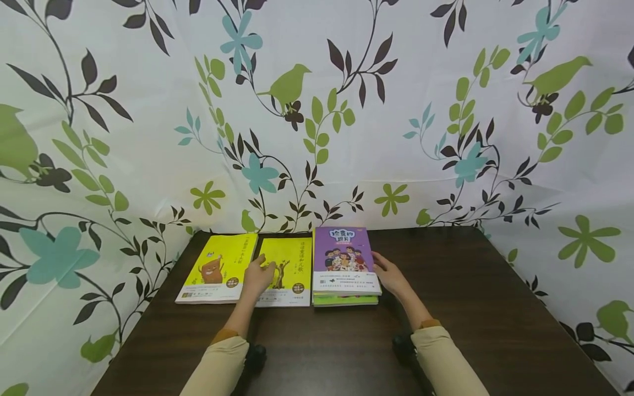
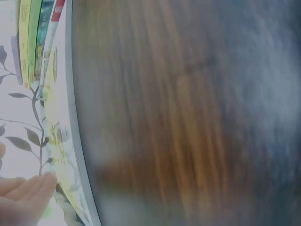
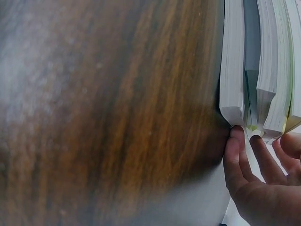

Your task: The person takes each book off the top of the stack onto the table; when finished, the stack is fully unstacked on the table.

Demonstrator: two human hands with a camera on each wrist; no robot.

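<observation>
A stack of books with a purple cover (image 1: 343, 258) on top lies on the table, and several page edges (image 3: 233, 61) show in the right wrist view. My right hand (image 1: 389, 273) is at the right side of this stack, its fingertips (image 3: 233, 148) right at the book edges. Left of the stack lie two yellow books, one with a tree picture (image 1: 292, 264) and one with a brown figure (image 1: 218, 269). My left hand (image 1: 259, 276) is over the neighbouring edges of these two, fingers loosely extended in the left wrist view.
The dark brown table (image 1: 317, 352) runs back to a white curtain (image 1: 356, 137) printed with leaves, birds and flowers. Bare wood shows right of the stack and in front of the books. Dark wrist bands (image 1: 256, 357) sit under both sleeves.
</observation>
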